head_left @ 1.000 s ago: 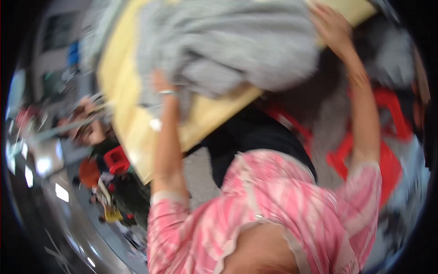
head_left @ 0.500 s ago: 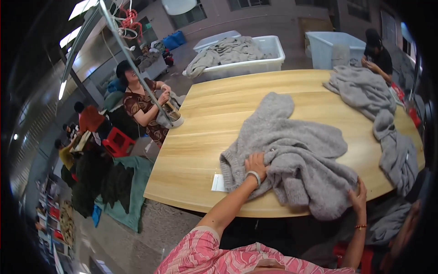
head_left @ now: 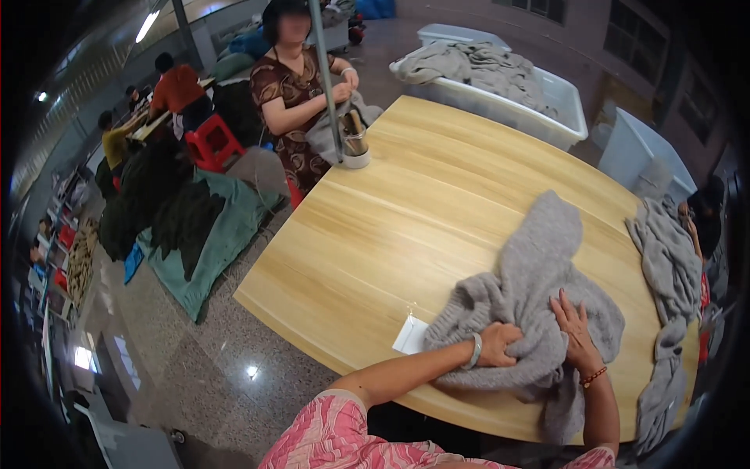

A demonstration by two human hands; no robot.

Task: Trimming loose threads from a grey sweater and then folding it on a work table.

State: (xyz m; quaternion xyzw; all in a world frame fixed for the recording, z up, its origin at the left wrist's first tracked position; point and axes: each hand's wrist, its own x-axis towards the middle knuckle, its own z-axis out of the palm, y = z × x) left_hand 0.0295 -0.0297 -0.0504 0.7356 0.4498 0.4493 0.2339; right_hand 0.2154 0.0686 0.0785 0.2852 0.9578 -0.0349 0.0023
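Note:
A grey knitted sweater [head_left: 539, 242] lies bunched near the table's front edge, one sleeve pointing away from me and some of its fabric hanging over the edge. My left hand [head_left: 498, 345], with a pale bangle at the wrist, is closed on a fold of the knit. To its right, my right hand [head_left: 575, 328] lies on the sweater with fingers stretched out, a beaded bracelet at its wrist. A white tag [head_left: 411, 334] rests on the wood beside the sweater's ribbed edge. Part of the sweater is hidden under my hands and its own folds.
The wooden table [head_left: 351, 258] carries more grey knitwear [head_left: 664, 258] along its right side. At the far left corner, a holder with tools [head_left: 356, 148] stands by a metal pole [head_left: 326, 86]; a co-worker [head_left: 301, 102] handles grey fabric there. A white bin [head_left: 574, 117] of knitwear stands behind.
My left hand has closed on the knit. My right hand has moved from the sweater's right end onto its middle, and the sweater is more bunched. The view has swung left.

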